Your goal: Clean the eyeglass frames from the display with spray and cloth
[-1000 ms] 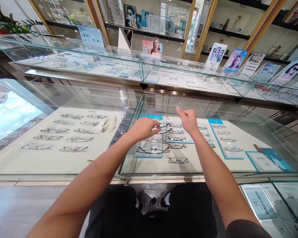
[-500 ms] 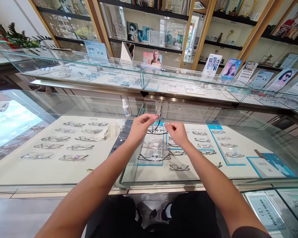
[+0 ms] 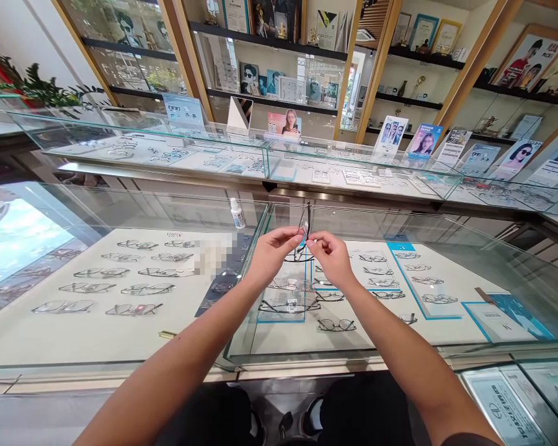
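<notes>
A pair of dark-framed eyeglasses (image 3: 308, 220) is held up on edge above the glass display case. The fingers of my left hand (image 3: 274, 251) are pinched on its left side. My right hand (image 3: 331, 254) pinches the same glasses from the right, its fingertips close to those of my left hand. A small pale tag hangs at the lenses. Below, through the glass, lie rows of eyeglasses, among them a dark pair (image 3: 291, 305) and a round-lensed pair (image 3: 336, 324).
A white spray bottle (image 3: 237, 214) stands behind the left case (image 3: 121, 359). Glass edges run along both cases. Farther back is another glass counter (image 3: 177, 133) with upright cards, before shelves. A plant (image 3: 41, 87) is at the far left.
My right hand has moved in from beside the glasses and now grips them too. The glasses have turned more upright and shifted slightly right. The view has tilted up a little.
</notes>
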